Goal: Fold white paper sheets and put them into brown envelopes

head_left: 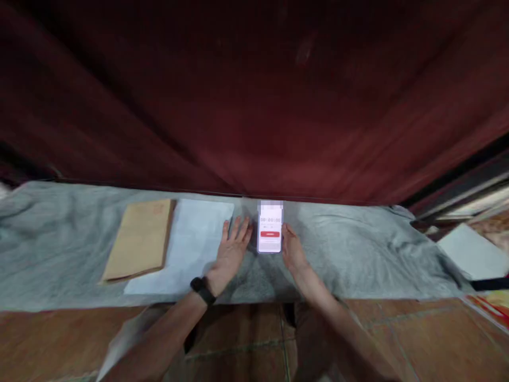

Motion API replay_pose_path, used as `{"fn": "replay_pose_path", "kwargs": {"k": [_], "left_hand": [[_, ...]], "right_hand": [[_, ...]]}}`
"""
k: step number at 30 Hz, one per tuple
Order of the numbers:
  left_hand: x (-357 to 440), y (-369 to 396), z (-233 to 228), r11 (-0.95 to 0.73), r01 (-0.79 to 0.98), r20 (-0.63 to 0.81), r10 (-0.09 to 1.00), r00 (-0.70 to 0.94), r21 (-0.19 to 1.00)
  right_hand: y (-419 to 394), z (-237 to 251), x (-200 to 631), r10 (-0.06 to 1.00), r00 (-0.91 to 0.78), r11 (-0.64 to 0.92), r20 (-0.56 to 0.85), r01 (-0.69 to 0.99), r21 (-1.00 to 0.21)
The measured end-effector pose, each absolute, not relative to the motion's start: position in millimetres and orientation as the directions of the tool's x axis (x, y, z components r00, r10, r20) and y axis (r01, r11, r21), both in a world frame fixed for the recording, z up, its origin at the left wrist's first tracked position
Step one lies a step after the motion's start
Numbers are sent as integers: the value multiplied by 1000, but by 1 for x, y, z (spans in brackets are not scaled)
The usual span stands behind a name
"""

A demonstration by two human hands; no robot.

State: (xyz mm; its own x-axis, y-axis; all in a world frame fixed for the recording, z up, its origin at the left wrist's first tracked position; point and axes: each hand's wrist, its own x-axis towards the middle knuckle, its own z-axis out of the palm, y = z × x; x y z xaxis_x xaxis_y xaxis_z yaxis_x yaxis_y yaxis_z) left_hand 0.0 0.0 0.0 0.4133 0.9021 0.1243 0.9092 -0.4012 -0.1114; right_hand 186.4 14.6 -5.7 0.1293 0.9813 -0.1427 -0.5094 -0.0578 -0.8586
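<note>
**Head view: smartphone (270,227) lit, timer at zeros**

Smartphone face up on the cloth-covered worktop (358,254), between left grip (231,249) and right grip (293,249). Left grip: released, fingers spread by the right edge of the white sheet (191,244); kraft envelope (139,241) further left. Right grip: at smartphone's right edge, can't tell if grasping. Progress, my read: smartphone laid out, timer not running, envelope untouched.

Black watch-like band (202,291) on left wrist (214,278), forearms (169,330) bare
</note>
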Motion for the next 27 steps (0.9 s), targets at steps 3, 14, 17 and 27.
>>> {"fn": "replay_pose_path", "kwargs": {"k": [3,14,17,27], "left_hand": [[6,-3,-2,-413,908,97,903,419,-76],[28,-17,-22,-437,894,154,894,420,98],[29,-20,-25,-456,890,155,880,449,11],[33,-28,-19,-489,841,145,837,527,-232]], "right_hand": [[11,-3,192,983,102,-82,-153,-500,-862],[8,-4,206,956,203,-87,-213,-497,-863],[8,-4,208,956,209,-81,-208,-492,-867],[9,-9,215,957,191,-111,-220,-458,-882]]}}
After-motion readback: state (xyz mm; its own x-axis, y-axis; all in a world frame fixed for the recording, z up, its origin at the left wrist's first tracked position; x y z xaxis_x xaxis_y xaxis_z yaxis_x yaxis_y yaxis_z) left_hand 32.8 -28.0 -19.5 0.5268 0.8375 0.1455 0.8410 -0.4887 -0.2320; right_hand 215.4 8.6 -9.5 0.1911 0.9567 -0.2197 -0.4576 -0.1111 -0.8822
